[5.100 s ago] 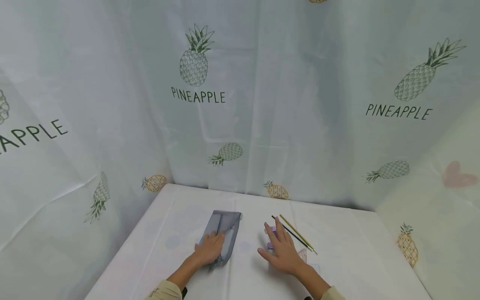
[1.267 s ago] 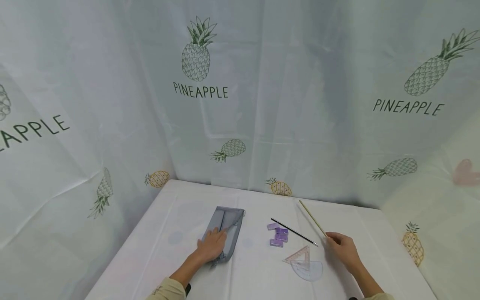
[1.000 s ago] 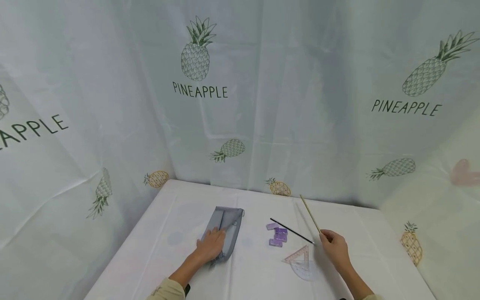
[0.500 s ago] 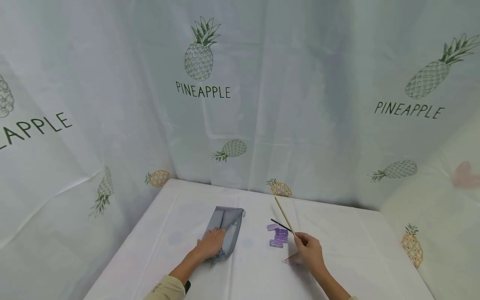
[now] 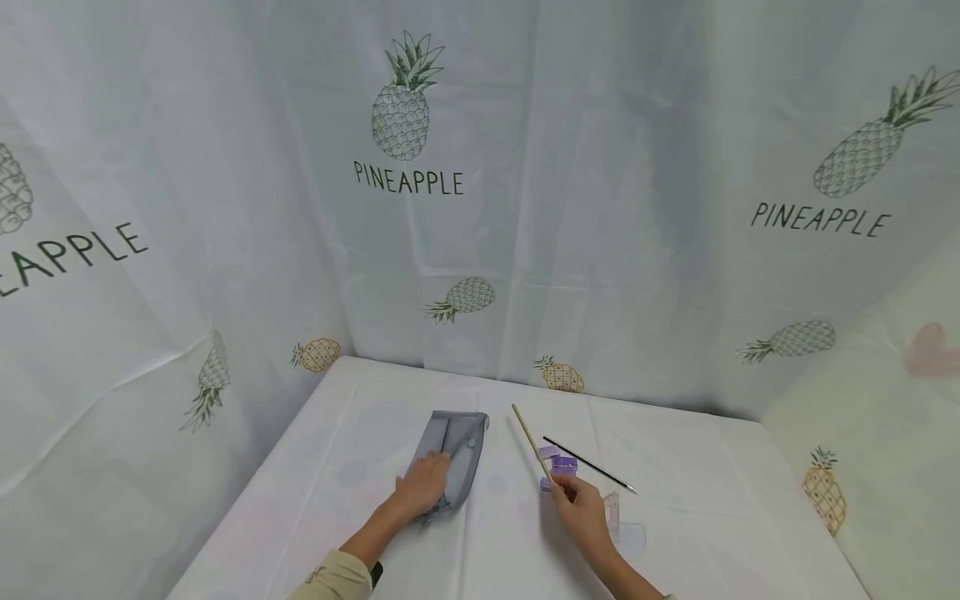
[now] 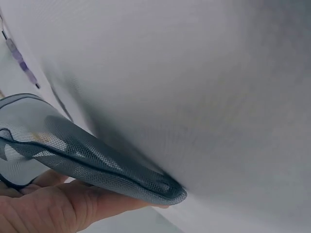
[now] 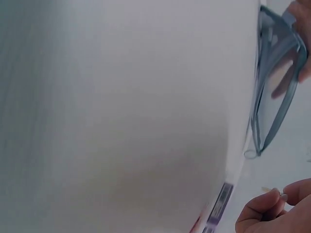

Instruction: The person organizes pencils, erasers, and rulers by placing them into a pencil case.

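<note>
My left hand [image 5: 422,486] grips the grey mesh zip pouch [image 5: 465,467], which lies slanted on the left part of the table. In the left wrist view, the thumb runs along the edge of the mesh pouch [image 6: 97,155]. The right wrist view shows the pouch [image 7: 279,116] gaping, with fingers visible through it. Between thumb and fingertips, my right hand [image 5: 583,512] pinches one end of a thin yellow pencil [image 5: 528,433]. Its far end points up and left, toward the pouch. Small purple blocks [image 5: 564,463] lie just beyond this hand, which partly covers them.
A black pencil [image 5: 592,464] lies slanted behind the purple blocks. Partly hidden by the right forearm are a clear pinkish set square [image 5: 612,510] and a clear protractor [image 5: 633,540]. Pineapple-print curtains [image 5: 480,208] surround the white table [image 5: 712,500] at the back and sides.
My right hand, earlier spread over the blocks, has taken up the yellow pencil and carried it left, closer to the pouch. My left hand has stayed at the pouch.
</note>
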Demonstrator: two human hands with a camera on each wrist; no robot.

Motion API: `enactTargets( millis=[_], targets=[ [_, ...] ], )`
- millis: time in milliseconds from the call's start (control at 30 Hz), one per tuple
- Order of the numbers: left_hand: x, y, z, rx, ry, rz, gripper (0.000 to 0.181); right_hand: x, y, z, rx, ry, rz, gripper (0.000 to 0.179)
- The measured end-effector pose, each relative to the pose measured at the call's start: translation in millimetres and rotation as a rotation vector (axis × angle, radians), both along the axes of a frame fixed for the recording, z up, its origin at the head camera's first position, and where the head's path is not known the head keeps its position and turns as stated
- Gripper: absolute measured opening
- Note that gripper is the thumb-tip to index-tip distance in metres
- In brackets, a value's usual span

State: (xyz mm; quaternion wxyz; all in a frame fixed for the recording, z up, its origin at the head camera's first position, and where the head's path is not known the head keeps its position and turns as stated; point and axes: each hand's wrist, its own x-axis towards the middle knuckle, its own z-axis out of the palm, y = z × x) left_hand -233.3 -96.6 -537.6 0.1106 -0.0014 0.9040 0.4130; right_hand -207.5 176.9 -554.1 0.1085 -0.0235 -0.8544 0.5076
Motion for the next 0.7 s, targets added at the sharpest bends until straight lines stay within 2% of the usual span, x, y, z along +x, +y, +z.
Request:
enactTargets(
  millis=[167,267,400,567,700],
  targets=[
    [0.5,-0.8,-0.9,-0.012,0.015,-0.001,0.060,9.3,-14,-6.2,-0.004,0.103,0.046,0.013],
    [-0.9,-0.6,-2.2,-0.002,0.015,0.011,0.060,14.3,-21,-7.6,-0.020,0.077,0.089,0.013],
    [-2.5,-0.2,-1.4,-0.007,0.022,0.025,0.061,17.3,-32,-7.1,-0.016,-0.012,0.120,0.013],
    [-2.1,-0.5,-0.5,-0.023,0.020,0.026,0.063,16.6,-48,-6.7,-0.015,-0.036,0.146,0.013],
    [0.2,-0.7,-2.2,-0.027,-0.001,0.021,0.064,13.1,-62,-9.4,-0.015,-0.047,0.131,0.015]
  ],
)
